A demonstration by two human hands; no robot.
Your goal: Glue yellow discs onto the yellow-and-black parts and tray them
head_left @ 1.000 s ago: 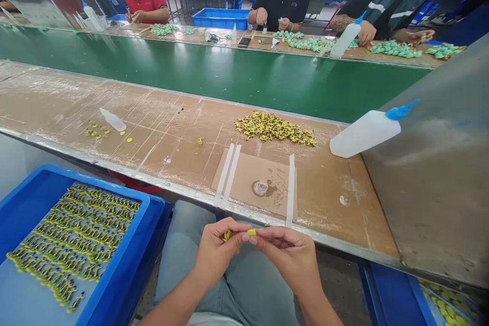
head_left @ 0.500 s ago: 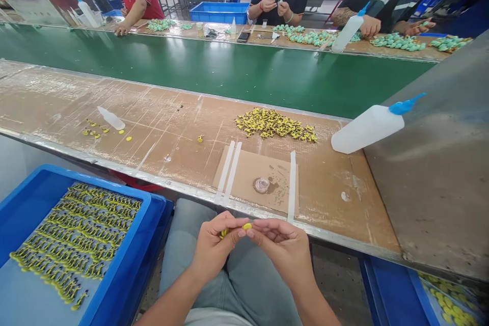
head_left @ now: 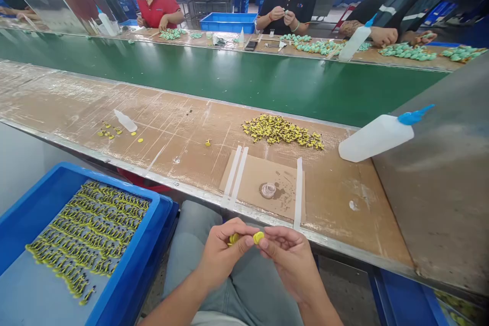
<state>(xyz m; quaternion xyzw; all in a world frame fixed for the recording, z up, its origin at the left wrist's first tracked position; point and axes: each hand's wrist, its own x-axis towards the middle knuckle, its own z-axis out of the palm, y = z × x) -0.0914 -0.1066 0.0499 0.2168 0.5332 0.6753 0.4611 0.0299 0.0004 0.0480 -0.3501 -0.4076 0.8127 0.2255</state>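
Above my lap, my left hand (head_left: 225, 247) is closed around some small yellow discs (head_left: 234, 238), partly hidden by its fingers. My right hand (head_left: 291, 254) pinches a single yellow disc (head_left: 259, 237) between thumb and fingers. The fingertips of both hands meet close to this disc. Just beyond them, a taped cardboard sheet (head_left: 248, 191) lies at the bench edge with a small round pot (head_left: 268, 190) on it. A heap of little yellow-and-black pieces (head_left: 280, 129) lies behind the sheet.
At left, a blue crate (head_left: 148, 219) holds rows of yellow-and-black figures (head_left: 91, 224). A white squeeze bottle (head_left: 376, 137) leans against the metal panel (head_left: 443, 173) at right. Beyond the bench runs a green conveyor belt (head_left: 198, 74); co-workers sit across it. More yellow discs lie in a crate lower right.
The disc at my fingertips has turned to show more of its face. My view has shifted slightly. Across the belt, the red-shirted person has drawn an arm back.
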